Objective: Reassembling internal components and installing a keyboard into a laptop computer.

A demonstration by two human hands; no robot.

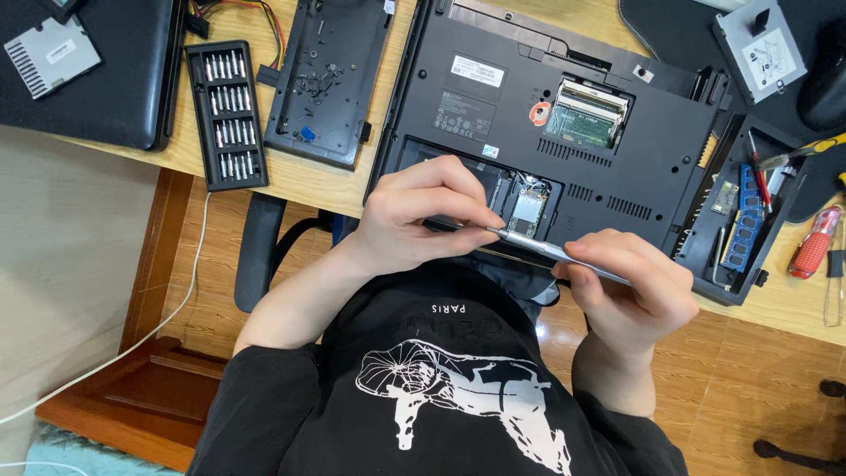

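Holding: my right hand (630, 286) grips the screwdriver (551, 250) handle; left hand (419, 216) pinches its tip.
Handling: I judge it light, stiff, slippery; grasp the handle.

I saw a slim silver screwdriver (555, 253) lying nearly level, tip leftward, over the black upturned laptop (564, 132), whose open bays exposed green circuit boards.

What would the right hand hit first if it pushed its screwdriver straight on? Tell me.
Probably the left hand: the right hand aims the screwdriver at its fingertips, just over the laptop; depth is unclear.
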